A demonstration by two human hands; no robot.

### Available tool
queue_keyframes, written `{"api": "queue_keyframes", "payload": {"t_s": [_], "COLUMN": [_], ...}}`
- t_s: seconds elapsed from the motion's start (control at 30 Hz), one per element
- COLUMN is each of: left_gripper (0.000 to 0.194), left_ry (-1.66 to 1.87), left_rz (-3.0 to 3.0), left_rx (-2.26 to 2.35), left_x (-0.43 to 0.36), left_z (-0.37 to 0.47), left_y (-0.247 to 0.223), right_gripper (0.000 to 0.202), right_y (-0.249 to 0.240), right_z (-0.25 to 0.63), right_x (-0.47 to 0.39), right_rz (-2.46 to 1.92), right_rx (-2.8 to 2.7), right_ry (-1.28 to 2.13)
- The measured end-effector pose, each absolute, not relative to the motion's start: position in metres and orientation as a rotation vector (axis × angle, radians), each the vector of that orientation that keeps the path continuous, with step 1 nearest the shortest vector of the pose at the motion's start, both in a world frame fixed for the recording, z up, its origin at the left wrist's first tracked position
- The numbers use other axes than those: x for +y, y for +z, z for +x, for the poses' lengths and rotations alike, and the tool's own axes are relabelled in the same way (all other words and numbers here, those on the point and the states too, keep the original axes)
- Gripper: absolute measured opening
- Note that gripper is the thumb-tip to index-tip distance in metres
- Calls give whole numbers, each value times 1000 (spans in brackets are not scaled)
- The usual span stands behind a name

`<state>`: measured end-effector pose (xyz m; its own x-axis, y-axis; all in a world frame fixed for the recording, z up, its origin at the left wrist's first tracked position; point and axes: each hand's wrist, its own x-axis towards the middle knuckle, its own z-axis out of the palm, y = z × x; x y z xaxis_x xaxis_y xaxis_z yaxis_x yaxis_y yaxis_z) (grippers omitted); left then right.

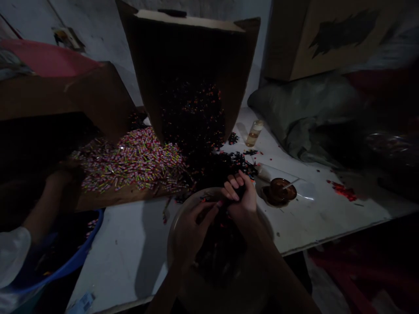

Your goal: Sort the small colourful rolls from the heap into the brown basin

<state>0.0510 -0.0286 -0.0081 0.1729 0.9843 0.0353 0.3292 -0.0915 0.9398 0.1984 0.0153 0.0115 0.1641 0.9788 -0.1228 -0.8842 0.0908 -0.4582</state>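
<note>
Right now, your left hand (193, 224) and right hand (244, 201) are close together over the bowl (172, 233), dark pieces (218, 257) lying inside below. Both sets of fingers curl inward; whether they grip anything, I can't tell. The brown pot (278, 195) stands right of the bowl.

The black pile (193, 117) is flecked orange, the table (121, 248) white.

No legible text

No word, number or brand could be read. Small colourful sticks (140, 159) bore patterns, too tiny to make out. Cardboard box (304, 52), upper right, showed a jagged dark patch (343, 32). Pale-blue packet (82, 303), bottom left, was too blurred.
</note>
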Motion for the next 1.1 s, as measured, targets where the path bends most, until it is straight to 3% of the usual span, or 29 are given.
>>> {"api": "queue_keyframes", "payload": {"t_s": [0.63,1.1], "left_gripper": [28,20], "left_ry": [967,945], "left_rz": [1577,1523], "left_rx": [1291,1228], "left_x": [-28,-37], "left_z": [48,48], "left_y": [-16,-8], "right_gripper": [45,44], "right_y": [17,20], "right_z": [196,190], "right_x": [4,-6], "right_rz": [-469,-490], "right_rx": [-81,-147], "right_ry": [1377,1354]}}
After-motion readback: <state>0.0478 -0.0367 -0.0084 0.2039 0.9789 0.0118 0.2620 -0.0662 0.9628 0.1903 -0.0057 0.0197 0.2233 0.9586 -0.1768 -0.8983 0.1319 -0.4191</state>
